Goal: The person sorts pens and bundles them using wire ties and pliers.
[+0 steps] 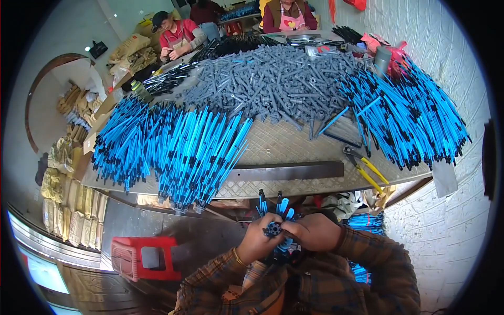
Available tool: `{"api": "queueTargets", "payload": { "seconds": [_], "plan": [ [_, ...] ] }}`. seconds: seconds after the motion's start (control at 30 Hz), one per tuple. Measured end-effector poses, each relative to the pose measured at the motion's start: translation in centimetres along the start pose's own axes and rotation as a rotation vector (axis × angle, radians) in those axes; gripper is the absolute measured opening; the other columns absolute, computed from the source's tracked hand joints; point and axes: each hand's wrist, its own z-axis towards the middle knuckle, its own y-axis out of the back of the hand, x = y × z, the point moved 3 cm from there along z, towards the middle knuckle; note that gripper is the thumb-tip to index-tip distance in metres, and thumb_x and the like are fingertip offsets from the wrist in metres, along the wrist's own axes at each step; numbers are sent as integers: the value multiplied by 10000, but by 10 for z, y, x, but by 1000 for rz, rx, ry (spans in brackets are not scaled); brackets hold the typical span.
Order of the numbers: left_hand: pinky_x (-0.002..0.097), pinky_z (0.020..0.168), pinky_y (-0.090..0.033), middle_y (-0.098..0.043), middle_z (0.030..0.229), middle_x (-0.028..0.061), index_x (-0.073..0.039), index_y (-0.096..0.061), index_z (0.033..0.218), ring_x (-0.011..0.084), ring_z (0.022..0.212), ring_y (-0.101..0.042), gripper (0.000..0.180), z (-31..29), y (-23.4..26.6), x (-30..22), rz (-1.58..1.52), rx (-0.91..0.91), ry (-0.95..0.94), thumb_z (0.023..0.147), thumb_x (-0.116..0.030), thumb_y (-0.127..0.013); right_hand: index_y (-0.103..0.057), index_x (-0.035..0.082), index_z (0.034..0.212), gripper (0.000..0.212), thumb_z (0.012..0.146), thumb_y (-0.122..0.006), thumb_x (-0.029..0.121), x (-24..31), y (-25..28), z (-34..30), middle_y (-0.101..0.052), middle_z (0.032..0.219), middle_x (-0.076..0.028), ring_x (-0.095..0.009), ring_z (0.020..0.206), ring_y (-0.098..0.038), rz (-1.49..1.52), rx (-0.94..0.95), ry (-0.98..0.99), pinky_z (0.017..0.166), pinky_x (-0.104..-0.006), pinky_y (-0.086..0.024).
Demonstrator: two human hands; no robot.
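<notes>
In front of my chest, both hands are closed and drawn together just below the table's near edge. My left hand [254, 242] grips a dark round piece with a ring of holes [272, 229], its holed end facing up. My right hand [317, 232] presses its thumb and fingers against the right side of that piece; what it pinches is hidden. Thin blue rods with black ends [284, 205] stick out beyond and below my fingers. How they join the round piece cannot be made out.
The table [278, 143] bears a heap of grey plastic tubes [262, 79], blue rods at left [191, 152] and right [404, 121], yellow-handled pliers [370, 170] and a metal bar [289, 171]. A red stool [144, 257] stands left. People [178, 39] sit across.
</notes>
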Motion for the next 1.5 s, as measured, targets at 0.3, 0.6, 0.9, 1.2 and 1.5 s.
{"api": "queueTargets", "payload": {
  "seconds": [0.3, 0.6, 0.9, 1.2, 1.5],
  "plan": [
    [326, 587, -465, -576, 708, 131, -55, -524, 837, 272, 638, -593, 216, 13, -11, 7, 115, 15, -58, 696, -89, -684, -482, 105, 896, 82, 864, -497, 179, -23, -11, -4, -551, 670, -126, -326, 552, -566, 171, -224, -109, 484, -405, -447],
    [266, 587, -460, -611, 723, 53, -37, -528, 819, 123, 643, -582, 132, 21, -7, 21, -262, -25, -52, 750, -7, -636, -564, 49, 865, 159, 801, -553, 195, -90, 70, -49, -575, 890, -128, -321, 835, -552, -309, -272, -330, 703, -396, -455],
    [239, 632, -452, -600, 747, 38, -42, -562, 811, 105, 689, -568, 124, 13, -9, 29, -239, 137, 26, 745, -22, -665, -537, 15, 903, 218, 773, -615, 172, -146, 90, -111, -550, 895, -132, -282, 798, -527, -948, -158, -531, 704, -368, -417],
    [235, 641, -450, -588, 791, 39, -36, -579, 858, 104, 708, -558, 210, 21, -12, 28, -260, 226, 39, 698, -38, -716, -584, 20, 892, 151, 774, -591, 113, -56, 55, -93, -551, 996, -97, -210, 906, -543, 16, -2, -466, 760, -344, -435],
    [245, 652, -454, -600, 795, 41, -31, -591, 937, 117, 724, -570, 339, 20, -12, 32, -349, 234, 180, 658, -100, -770, -623, 44, 980, 241, 752, -573, 104, -49, 25, -64, -418, 1286, -101, -265, 1161, -400, -662, -77, -197, 983, -460, -274]
  ]
}}
